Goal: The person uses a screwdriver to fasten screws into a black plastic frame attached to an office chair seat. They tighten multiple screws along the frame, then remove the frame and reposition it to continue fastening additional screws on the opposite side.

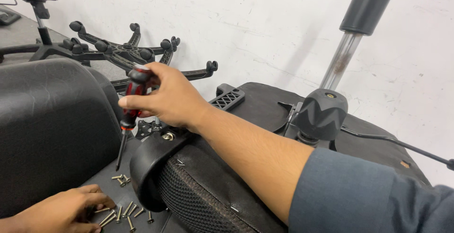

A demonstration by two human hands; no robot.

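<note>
**Chair seat upside down, screwdriver in right hand, left hand on loose screws**

Landmark is the upturned chair seat [265, 115], black, underside up, filling the middle and right of view.

- Grey wall [265, 20] behind the seat, scuffed.
- Padded black backrest [47, 129] just left of the seat, big curved panel, close to camera.
- Five-star wheel base [127, 51] beyond the seat's far-left corner, black, lying with its caster stubs up. A second base with an upright post sits further left of it.
- Gas lift cylinder [352, 39] rises from the seat mechanism, tilted to the right; black upper sleeve, shiny lower rod.
- Black tilt mechanism housing [321, 112] on the seat underside, right of centre, with a thin lever rod [402, 145] running off to the right.
- Curved armrest bracket [151, 159] at the seat's near-left edge, black plastic loop over mesh fabric, a bolt head at its top.
- Right hand [168, 98] above the seat's left edge, fingers clamped on the screwdriver [131, 105]: red-and-black handle, shaft pointing down, tip just left of the bracket. Blue-grey sleeve at the forearm.
- Left hand [66, 209] near-left of the seat, under the backrest, palm down, fingers curled together with fingertips on the screws; cannot tell if any is actually pinched.
- Loose screws [123, 211], brass-coloured, scattered on the dark surface between the left hand and the bracket, a couple more right under the screwdriver tip.
</note>
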